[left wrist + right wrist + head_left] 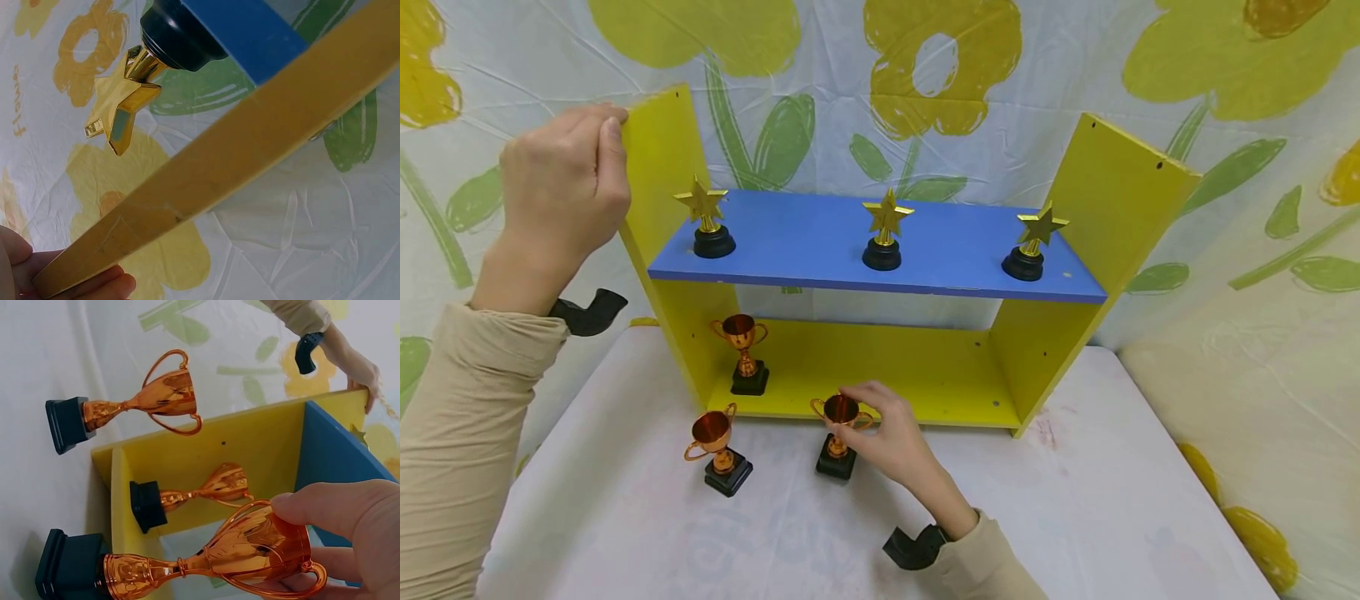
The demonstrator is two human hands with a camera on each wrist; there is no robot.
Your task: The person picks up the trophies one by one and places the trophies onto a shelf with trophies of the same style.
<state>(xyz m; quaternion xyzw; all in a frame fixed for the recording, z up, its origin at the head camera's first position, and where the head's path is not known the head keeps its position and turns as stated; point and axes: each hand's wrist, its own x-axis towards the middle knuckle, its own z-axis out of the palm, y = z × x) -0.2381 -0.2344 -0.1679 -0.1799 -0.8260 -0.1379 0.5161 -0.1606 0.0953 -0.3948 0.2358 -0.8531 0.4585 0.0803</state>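
Note:
My left hand (568, 179) grips the top of the yellow side panel (662, 158) of a small shelf; the left wrist view shows fingers on both sides of the panel's edge. My right hand (887, 433) pinches the cup of a bronze trophy (837, 450) by its rim, thumb on one side and fingers on the other, in front of the lower board. A second bronze trophy (722, 450) stands on the table to its left. Inside the shelf, on the yellow lower board (880, 367), a third bronze trophy (747, 358) stands at the left end.
Three gold star trophies stand on the blue upper board (805, 233): a left one (711, 225), a middle one (884, 233) and a right one (1030, 246). The right side panel (1120, 183) rises at the other end. A white cloth (1000, 517) covers the table; a flower-printed sheet (827, 67) hangs behind.

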